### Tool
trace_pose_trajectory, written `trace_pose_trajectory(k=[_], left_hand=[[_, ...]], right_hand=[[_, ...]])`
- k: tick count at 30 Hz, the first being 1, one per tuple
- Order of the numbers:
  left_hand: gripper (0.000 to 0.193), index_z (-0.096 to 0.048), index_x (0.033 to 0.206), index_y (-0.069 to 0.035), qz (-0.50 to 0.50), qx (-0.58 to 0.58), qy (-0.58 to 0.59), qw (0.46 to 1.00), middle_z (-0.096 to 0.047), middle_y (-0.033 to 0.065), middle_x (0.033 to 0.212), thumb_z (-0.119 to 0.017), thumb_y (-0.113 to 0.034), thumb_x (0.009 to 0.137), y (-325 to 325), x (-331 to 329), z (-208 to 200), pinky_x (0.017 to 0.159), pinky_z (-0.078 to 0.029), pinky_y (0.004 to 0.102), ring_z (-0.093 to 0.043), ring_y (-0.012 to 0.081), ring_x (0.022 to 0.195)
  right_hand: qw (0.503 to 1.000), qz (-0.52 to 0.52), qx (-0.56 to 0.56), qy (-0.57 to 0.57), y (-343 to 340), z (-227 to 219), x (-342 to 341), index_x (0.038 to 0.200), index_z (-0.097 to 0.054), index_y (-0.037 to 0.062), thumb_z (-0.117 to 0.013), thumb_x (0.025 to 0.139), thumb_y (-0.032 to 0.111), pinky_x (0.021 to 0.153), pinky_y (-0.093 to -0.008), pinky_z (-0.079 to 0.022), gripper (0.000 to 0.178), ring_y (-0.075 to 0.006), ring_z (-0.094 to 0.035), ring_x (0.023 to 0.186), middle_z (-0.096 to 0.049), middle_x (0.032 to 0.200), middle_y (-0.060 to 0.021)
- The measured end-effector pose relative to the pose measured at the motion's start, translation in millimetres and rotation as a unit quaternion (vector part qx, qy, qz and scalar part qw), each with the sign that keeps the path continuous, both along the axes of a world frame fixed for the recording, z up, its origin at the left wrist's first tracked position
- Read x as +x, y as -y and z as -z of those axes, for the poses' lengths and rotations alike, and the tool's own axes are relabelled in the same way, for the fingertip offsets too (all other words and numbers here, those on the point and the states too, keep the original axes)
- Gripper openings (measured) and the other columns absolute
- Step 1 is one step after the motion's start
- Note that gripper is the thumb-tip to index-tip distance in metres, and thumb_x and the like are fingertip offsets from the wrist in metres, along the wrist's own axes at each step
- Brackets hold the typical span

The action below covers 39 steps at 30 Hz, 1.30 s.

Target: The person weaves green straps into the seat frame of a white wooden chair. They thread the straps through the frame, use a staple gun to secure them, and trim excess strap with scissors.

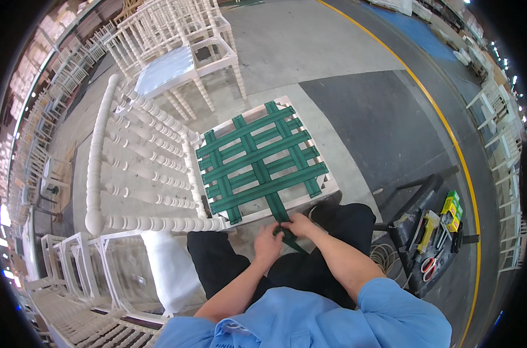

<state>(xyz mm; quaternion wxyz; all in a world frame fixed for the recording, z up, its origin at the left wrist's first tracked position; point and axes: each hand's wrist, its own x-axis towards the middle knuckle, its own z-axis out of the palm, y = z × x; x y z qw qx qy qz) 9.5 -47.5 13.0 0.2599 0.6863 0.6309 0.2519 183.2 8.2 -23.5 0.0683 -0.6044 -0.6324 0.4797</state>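
Note:
A white chair with turned spindles (93, 168) lies tipped in front of me, its back toward the left. Green webbing (257, 155) crosses its seat frame (331, 181) in a woven lattice. One strap (277, 207) runs off the near edge of the seat toward my lap, and its loose tail (292, 240) hangs below my fingers. My left hand (267, 243) is closed on this strap. Just beside it, my right hand (301, 225) pinches the same strap nearer the seat. The fingertips of both hands are partly hidden.
At my right, a black stand (411, 232) bears red-handled scissors (429, 267), several hand tools and a yellow-green box (451, 209). Coiled hose or cord (384, 256) lies beside it. More white chairs (188, 64) stand ahead, and white padding (169, 269) sits by my left leg.

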Motion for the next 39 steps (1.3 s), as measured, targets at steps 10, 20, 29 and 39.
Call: trace_pose_trajectory(k=[10, 20, 29, 39], left_hand=[[0.079, -0.074, 0.107, 0.003, 0.215, -0.096, -0.201, 0.951, -0.075, 0.022, 0.087, -0.063, -0.073, 0.09, -110.2, -33.1, -43.0, 0.079, -0.059, 0.0504, -0.075, 0.0408, 0.085], [0.079, -0.076, 0.099, -0.001, 0.236, -0.143, -0.263, 0.924, -0.078, 0.0188, 0.088, -0.057, -0.077, 0.092, -117.2, -30.0, -40.3, 0.077, -0.061, 0.0481, -0.077, 0.0374, 0.084], [0.077, -0.076, 0.087, -0.002, 0.218, -0.049, -0.207, 0.953, -0.076, 0.0177, 0.077, -0.057, -0.076, 0.093, -110.6, -39.4, -26.1, 0.064, -0.061, 0.0481, -0.075, 0.0367, 0.069], [0.074, -0.075, 0.091, -0.003, 0.227, -0.075, -0.242, 0.94, -0.077, 0.0171, 0.082, -0.059, -0.075, 0.092, -111.7, -40.0, -22.3, 0.065, -0.061, 0.046, -0.077, 0.034, 0.074]], right_hand=[[0.967, -0.113, -0.151, 0.172, 7.3, 28.0, -7.0, 0.116, -0.077, 0.0009, -0.072, 0.096, 0.053, 0.097, -0.0469, -0.055, 0.056, -0.0417, -0.07, 0.114, -0.073, 0.119, -0.0268], [0.949, -0.062, -0.206, 0.23, -24.0, 30.3, -26.9, 0.125, -0.075, 0.0083, -0.075, 0.096, 0.045, 0.102, -0.0469, -0.055, 0.046, -0.0353, -0.069, 0.124, -0.072, 0.128, -0.0213], [0.828, 0.412, -0.325, -0.197, 12.2, 29.1, -5.6, 0.11, -0.07, 0.0057, -0.061, 0.106, 0.044, 0.076, -0.0443, -0.057, 0.04, -0.0288, -0.071, 0.083, -0.071, 0.095, -0.0111], [0.417, 0.56, -0.427, -0.575, -25.3, 41.0, -56.4, 0.107, -0.069, 0.0078, -0.044, 0.106, 0.062, 0.074, -0.0416, -0.058, 0.06, -0.0265, -0.069, 0.088, -0.072, 0.1, -0.0108]])
